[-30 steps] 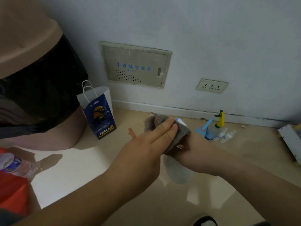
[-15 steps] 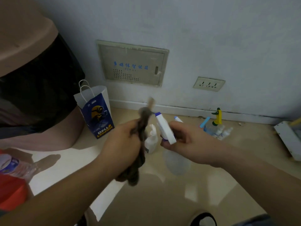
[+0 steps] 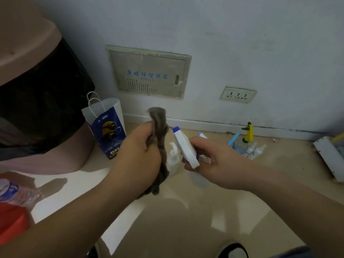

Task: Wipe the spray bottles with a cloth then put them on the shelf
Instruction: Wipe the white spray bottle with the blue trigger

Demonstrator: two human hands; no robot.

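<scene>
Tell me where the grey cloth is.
Head view, centre-left: the grey cloth is bunched in the left hand, just left of the spray bottle held in the right hand.

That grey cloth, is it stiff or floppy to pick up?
Likely floppy: the cloth bunches above the left hand and hangs limp below it. Probably light and unlikely to slip, since one hand holds it bunched.

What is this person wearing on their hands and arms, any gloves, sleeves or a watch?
Nothing visible: the left hand and right hand are ungloved, no rings or watch showing; the left forearm and right forearm are bare up to the picture's edge.
</scene>
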